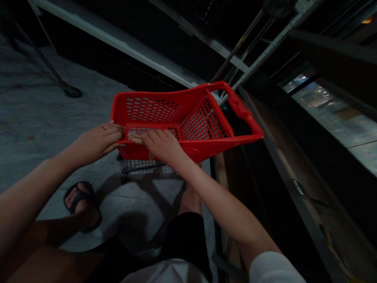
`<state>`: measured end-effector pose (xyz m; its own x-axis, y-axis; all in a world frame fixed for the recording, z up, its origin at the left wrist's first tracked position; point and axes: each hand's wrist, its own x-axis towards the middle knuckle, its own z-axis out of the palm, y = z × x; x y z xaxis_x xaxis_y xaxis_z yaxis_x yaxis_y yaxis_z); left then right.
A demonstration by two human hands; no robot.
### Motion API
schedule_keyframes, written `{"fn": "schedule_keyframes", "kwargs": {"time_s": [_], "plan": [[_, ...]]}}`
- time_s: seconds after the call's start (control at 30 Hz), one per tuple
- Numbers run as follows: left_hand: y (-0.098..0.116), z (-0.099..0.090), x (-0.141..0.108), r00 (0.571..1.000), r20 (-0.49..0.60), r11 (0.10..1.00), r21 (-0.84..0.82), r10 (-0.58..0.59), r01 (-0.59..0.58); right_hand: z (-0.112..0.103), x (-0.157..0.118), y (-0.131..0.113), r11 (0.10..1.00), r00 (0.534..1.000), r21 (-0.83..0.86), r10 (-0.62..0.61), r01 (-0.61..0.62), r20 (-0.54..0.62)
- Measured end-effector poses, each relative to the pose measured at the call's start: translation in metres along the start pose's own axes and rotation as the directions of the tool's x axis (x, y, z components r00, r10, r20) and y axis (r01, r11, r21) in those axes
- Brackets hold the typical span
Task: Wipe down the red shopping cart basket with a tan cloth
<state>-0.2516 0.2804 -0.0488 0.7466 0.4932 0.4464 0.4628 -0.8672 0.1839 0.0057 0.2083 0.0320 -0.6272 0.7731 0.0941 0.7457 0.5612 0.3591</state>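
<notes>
A red plastic shopping cart basket [188, 150] with perforated sides stands in the middle, its handle pointing right. My left hand [103, 142] has its fingers closed over the near rim at the left corner. Further along the same rim, my right hand [161, 146] is closed on a pale beige cloth [135, 137], which lies over the rim between the hands. Part of the cloth shows below my right fingers on the outer side. The fingertips of both hands are partly hidden by the rim and the cloth.
Below the basket is a wheeled metal frame [144, 169]. A metal shelf edge [123, 45] runs behind, with poles at its right end. A caster [72, 91] stands at upper left, a wooden ledge [282, 165] at right. My sandaled foot [79, 198] is at lower left.
</notes>
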Motion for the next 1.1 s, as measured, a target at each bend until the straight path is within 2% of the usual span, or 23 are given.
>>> {"fn": "schedule_keyframes", "kwargs": {"time_s": [0.1,0.2,0.27,0.33,0.4,0.47,0.53,0.63,0.7,0.8,0.87,0.93,0.97,1.07,1.1], "plan": [[-0.015,0.001,-0.001,1.000,-0.016,1.000,-0.013,-0.018,0.018,-0.005,-0.050,0.052,0.995,0.993,-0.083,0.070,-0.062,0.091],[-0.030,0.004,0.001,0.999,-0.030,0.999,-0.032,-0.042,0.041,-0.023,-0.113,0.109,0.971,0.982,-0.195,0.162,-0.141,0.095],[-0.037,0.006,0.004,0.998,-0.028,0.998,-0.033,-0.057,0.056,-0.038,-0.148,0.138,0.958,0.977,-0.225,0.199,-0.178,0.076],[-0.042,0.008,0.008,0.997,-0.023,0.997,-0.024,-0.076,0.076,-0.046,-0.170,0.156,0.951,0.971,-0.226,0.230,-0.211,0.062],[-0.042,0.010,0.012,0.996,-0.014,0.996,-0.006,-0.093,0.093,-0.043,-0.176,0.159,0.938,0.957,-0.211,0.288,-0.276,0.031],[-0.039,0.011,0.016,0.994,-0.013,0.994,0.018,-0.109,0.109,-0.027,-0.169,0.149,0.913,0.929,-0.171,0.370,-0.370,-0.036],[-0.034,0.012,0.020,0.995,-0.007,0.994,0.044,-0.104,0.104,-0.002,-0.149,0.128,0.894,0.897,-0.092,0.427,-0.438,-0.114],[-0.022,0.011,0.026,0.998,-0.004,0.994,0.082,-0.066,0.066,0.038,-0.103,0.081,0.880,0.851,0.074,0.472,-0.469,-0.231],[-0.013,0.011,0.029,0.999,0.000,0.994,0.095,-0.049,0.048,0.057,-0.067,0.042,0.870,0.819,0.185,0.492,-0.456,-0.294],[-0.002,0.011,0.031,0.999,0.017,0.994,0.105,-0.031,0.029,0.070,-0.018,-0.014,0.856,0.798,0.328,0.502,-0.401,-0.333],[0.002,0.010,0.030,0.999,0.025,0.993,0.119,-0.024,0.021,0.072,0.003,-0.039,0.831,0.782,0.417,0.519,-0.368,-0.344],[0.005,0.005,0.026,0.999,0.036,0.989,0.149,-0.023,0.018,0.073,0.009,-0.047,0.812,0.771,0.484,0.525,-0.327,-0.361],[0.007,0.002,0.024,0.999,0.045,0.985,0.171,-0.019,0.011,0.074,0.007,-0.045,0.820,0.783,0.497,0.498,-0.286,-0.372],[0.015,-0.010,0.021,0.997,0.079,0.974,0.221,0.021,-0.038,0.081,-0.015,-0.024,0.891,0.851,0.447,0.294,-0.080,-0.435],[0.020,-0.013,0.021,0.995,0.087,0.972,0.226,0.040,-0.058,0.084,-0.024,-0.015,0.912,0.856,0.410,0.219,-0.008,-0.469]]}}
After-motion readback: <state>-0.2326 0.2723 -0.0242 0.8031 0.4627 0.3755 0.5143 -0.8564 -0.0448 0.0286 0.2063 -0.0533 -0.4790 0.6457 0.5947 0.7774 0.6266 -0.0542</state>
